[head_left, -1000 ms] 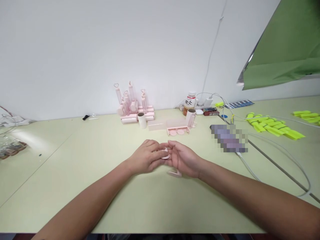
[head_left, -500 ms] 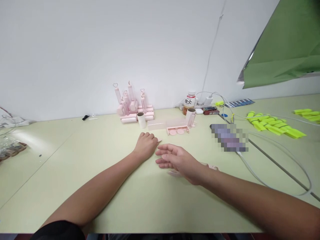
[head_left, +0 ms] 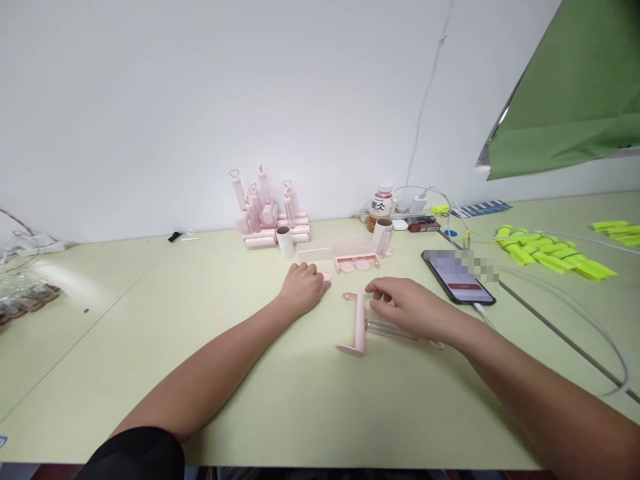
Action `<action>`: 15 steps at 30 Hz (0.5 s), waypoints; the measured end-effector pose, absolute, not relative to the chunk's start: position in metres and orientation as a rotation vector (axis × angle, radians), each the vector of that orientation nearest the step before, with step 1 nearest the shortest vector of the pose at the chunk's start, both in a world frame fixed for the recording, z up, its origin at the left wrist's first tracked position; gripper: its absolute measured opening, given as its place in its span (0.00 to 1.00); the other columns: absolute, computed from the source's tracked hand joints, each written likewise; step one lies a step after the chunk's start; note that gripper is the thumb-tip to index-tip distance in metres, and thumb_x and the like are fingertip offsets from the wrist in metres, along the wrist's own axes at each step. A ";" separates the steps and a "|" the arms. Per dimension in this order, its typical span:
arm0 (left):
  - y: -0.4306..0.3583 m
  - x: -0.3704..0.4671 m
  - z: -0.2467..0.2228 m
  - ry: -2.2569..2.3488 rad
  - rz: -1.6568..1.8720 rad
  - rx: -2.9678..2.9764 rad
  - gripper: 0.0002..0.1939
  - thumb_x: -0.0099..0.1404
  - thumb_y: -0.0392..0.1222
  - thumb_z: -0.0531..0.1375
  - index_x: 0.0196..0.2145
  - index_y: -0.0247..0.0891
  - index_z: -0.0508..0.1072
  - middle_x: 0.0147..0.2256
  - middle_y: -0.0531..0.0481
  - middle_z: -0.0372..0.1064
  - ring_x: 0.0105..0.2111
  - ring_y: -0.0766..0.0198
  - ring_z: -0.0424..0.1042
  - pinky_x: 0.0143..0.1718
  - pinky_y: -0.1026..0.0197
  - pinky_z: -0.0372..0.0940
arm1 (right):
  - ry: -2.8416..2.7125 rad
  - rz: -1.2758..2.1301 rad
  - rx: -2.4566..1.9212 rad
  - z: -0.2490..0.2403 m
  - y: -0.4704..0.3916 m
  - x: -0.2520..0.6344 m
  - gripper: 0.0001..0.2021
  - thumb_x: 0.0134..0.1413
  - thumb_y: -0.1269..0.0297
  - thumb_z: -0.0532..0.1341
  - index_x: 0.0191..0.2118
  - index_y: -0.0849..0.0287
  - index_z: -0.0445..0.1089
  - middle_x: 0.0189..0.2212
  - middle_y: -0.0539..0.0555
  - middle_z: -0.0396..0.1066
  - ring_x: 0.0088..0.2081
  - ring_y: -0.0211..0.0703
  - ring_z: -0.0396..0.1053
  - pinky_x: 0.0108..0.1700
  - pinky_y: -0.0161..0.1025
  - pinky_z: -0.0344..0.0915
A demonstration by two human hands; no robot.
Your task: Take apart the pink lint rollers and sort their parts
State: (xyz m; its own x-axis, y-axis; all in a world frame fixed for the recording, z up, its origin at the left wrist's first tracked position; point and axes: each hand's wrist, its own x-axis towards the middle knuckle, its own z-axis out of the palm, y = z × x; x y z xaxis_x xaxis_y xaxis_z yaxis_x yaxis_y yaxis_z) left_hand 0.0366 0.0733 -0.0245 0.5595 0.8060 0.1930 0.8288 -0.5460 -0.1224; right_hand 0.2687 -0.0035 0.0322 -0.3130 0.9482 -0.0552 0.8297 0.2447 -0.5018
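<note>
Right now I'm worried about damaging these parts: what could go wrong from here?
The right hand is close to the pink frame and could knock it askew.
The charging cable passes behind the right forearm, so a sweep might tug the phone.
The upright white tube might topple if the left hand bumps it.

Pale green surface, seam lines left and right. Front middle: pink frame lying flat, clear handle attached, partly covered. Behind: shallow pink tray, pale pink strip, upright white tube. Back: pink rollers piled up, labelled bottle upright. Right: phone, lit screen, white cable plugged in; neon yellow bundles. Back left: small black scrap.
</note>
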 end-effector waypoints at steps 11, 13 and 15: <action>0.044 0.034 -0.009 -1.605 -0.524 -2.826 0.19 0.71 0.43 0.48 0.28 0.35 0.74 0.28 0.47 0.67 0.31 0.60 0.65 0.33 0.58 0.55 | -2.632 0.686 -1.499 0.018 -0.003 0.268 0.05 0.49 0.66 0.59 0.26 0.57 0.62 0.27 0.52 0.68 0.27 0.42 0.62 0.27 0.37 0.51; 0.031 0.034 -0.006 -1.826 -0.686 -3.066 0.21 0.70 0.47 0.49 0.24 0.36 0.70 0.23 0.52 0.63 0.25 0.64 0.61 0.28 0.61 0.52 | -2.577 0.670 -1.403 0.018 -0.003 0.265 0.05 0.52 0.66 0.58 0.28 0.57 0.62 0.28 0.52 0.68 0.29 0.42 0.62 0.29 0.37 0.53; 0.020 0.035 -0.002 -1.984 -0.909 -3.349 0.21 0.68 0.53 0.52 0.25 0.36 0.69 0.22 0.54 0.61 0.24 0.67 0.59 0.26 0.62 0.52 | -2.499 0.672 -1.274 0.019 -0.003 0.263 0.04 0.55 0.64 0.59 0.32 0.57 0.64 0.31 0.52 0.68 0.31 0.42 0.63 0.32 0.37 0.56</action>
State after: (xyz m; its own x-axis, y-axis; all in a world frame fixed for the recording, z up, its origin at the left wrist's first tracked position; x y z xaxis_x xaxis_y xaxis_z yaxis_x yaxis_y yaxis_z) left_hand 0.0353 0.0201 -0.0023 0.5066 0.8601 -0.0595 0.5167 -0.2476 0.8196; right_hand 0.2631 -0.0032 0.0191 -0.5833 0.8120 0.0182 0.6935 0.5096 -0.5093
